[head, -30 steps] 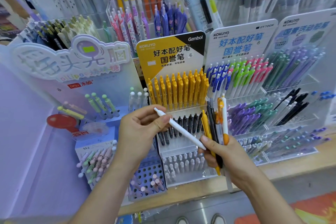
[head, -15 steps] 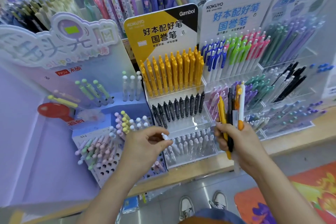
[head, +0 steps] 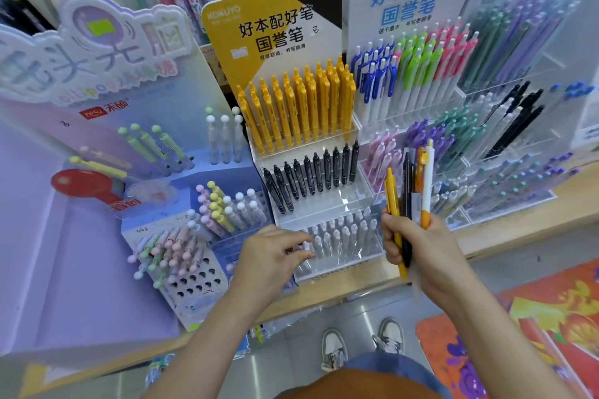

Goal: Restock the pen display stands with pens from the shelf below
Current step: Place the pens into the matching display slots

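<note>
A tiered clear stand with a yellow and black Gambol header (head: 275, 26) holds yellow pens (head: 298, 107) on top, black pens (head: 311, 175) in the middle and white pens (head: 340, 233) in its bottom row. My left hand (head: 272, 256) is at the left end of that bottom row, its fingertips pinching the top of a white pen (head: 306, 246) standing there. My right hand (head: 418, 246) grips a bundle of pens (head: 410, 191) upright in front of the stand: yellow, black, orange and white ones.
A purple stand with ball-topped pens (head: 181, 243) is to the left. Clear stands with blue, green, pink and pastel pens (head: 415, 74) fill the right. All sit on a wooden shelf edge (head: 486, 236). Below are my shoes (head: 334, 347) and an orange mat (head: 518, 350).
My left hand took the white pen from the bundle, carried it down and set it into the bottom row. The right hand with the bundle shifted slightly right; the view tilted down.
</note>
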The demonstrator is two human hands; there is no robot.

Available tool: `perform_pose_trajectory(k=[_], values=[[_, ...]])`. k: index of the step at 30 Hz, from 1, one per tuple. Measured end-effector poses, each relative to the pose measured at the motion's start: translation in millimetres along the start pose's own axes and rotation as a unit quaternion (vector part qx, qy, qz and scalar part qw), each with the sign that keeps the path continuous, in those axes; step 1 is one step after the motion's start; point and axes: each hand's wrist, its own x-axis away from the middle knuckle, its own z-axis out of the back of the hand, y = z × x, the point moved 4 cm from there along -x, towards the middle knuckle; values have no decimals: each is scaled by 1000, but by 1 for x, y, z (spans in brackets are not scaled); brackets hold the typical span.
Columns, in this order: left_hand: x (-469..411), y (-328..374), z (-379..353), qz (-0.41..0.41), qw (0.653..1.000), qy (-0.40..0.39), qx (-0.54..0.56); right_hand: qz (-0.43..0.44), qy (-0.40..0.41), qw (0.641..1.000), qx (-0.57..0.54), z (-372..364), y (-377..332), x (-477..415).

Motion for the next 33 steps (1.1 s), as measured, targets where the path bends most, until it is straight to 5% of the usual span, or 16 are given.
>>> perform_pose_trajectory(k=[8,20,33], values=[[1,-3,-3,40,998,-16,45,-27,2,999,-37,-2,8,5],[5,-12,-29,-130,982,-53,-128,-63,-39,994,-84,-8,13,12],[-1,-12,-34,-139,968,20,-206,-49,-94,991,-81,-16,10,18]])
